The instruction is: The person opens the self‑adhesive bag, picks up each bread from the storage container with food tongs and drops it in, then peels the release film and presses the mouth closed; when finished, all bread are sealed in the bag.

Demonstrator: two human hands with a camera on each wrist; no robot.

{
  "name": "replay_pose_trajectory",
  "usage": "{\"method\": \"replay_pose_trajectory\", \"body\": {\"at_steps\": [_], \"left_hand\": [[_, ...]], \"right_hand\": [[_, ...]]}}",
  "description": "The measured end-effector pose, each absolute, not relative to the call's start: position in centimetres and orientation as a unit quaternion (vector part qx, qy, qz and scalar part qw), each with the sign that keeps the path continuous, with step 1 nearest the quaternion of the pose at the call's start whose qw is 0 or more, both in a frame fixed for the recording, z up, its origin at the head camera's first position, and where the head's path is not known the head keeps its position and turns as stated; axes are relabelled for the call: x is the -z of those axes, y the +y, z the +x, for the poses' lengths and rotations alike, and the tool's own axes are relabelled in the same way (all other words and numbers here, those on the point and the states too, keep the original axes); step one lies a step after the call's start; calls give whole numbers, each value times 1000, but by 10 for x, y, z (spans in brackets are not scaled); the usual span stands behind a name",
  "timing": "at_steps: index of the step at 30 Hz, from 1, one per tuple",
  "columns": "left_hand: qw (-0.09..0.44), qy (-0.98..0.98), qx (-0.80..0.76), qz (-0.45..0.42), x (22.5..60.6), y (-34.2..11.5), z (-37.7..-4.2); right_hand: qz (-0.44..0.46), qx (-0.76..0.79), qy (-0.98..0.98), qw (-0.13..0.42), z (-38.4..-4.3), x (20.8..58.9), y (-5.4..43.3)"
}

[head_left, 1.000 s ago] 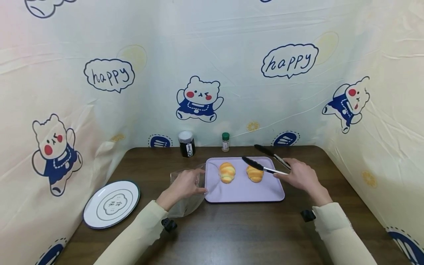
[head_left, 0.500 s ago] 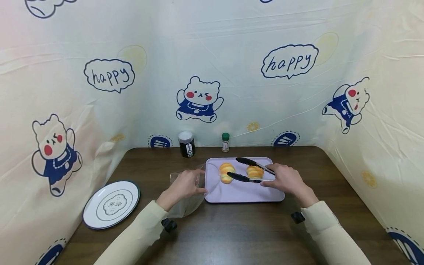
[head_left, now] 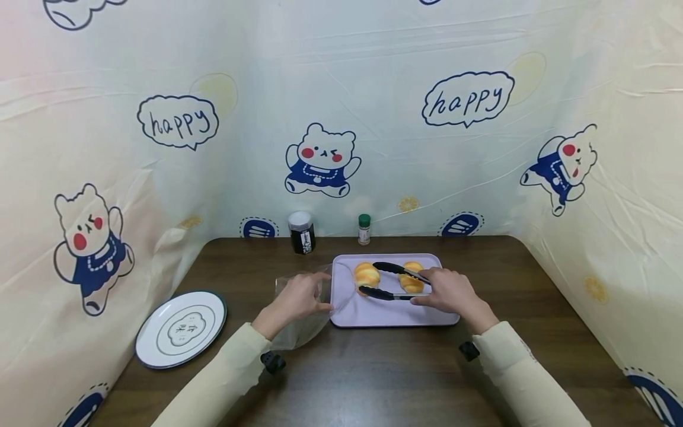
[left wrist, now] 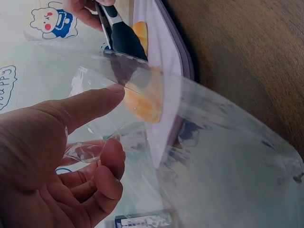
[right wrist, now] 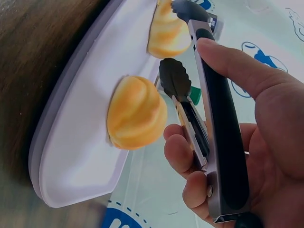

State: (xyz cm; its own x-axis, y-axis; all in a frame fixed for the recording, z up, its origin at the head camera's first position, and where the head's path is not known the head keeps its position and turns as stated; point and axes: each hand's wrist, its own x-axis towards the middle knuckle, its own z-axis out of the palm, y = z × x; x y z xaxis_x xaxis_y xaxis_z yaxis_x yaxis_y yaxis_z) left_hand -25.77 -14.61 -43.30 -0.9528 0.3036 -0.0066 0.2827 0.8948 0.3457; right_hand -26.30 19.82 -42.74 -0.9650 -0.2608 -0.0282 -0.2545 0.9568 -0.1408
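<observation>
My left hand (head_left: 296, 298) holds a clear plastic bag (head_left: 301, 337) by its mouth at the tray's left edge. In the left wrist view, the thumb and curled fingers (left wrist: 108, 184) stand apart, with the film spread around them. My right hand (head_left: 452, 292) grips black-tipped metal tongs (right wrist: 223, 128), their arms parted. In the head view the tong tips reach the left bread roll (head_left: 365, 274), one on its far side and one at its near side. The right bread roll (right wrist: 135, 114) lies on the tray beneath the tongs, partly covered by them in the head view.
Both rolls lie on a lilac tray (head_left: 395, 315) on the dark wooden table (head_left: 373, 379). A white plate (head_left: 160, 341) with a dark rim is at the left. Behind the tray stand a dark jar (head_left: 302, 234) with a pale lid and a green-capped bottle (head_left: 364, 230).
The right hand has carried the tongs leftward over the tray, from above the right roll to the left roll. The left hand and the bag have stayed in place.
</observation>
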Motion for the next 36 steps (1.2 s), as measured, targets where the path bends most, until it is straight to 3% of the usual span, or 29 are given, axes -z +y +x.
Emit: {"method": "replay_pose_trajectory", "body": {"at_steps": [36], "left_hand": [[18,975,-159,156,439,-147,-263]], "right_hand": [[-147,108,983,-30,-250,413,220]]}}
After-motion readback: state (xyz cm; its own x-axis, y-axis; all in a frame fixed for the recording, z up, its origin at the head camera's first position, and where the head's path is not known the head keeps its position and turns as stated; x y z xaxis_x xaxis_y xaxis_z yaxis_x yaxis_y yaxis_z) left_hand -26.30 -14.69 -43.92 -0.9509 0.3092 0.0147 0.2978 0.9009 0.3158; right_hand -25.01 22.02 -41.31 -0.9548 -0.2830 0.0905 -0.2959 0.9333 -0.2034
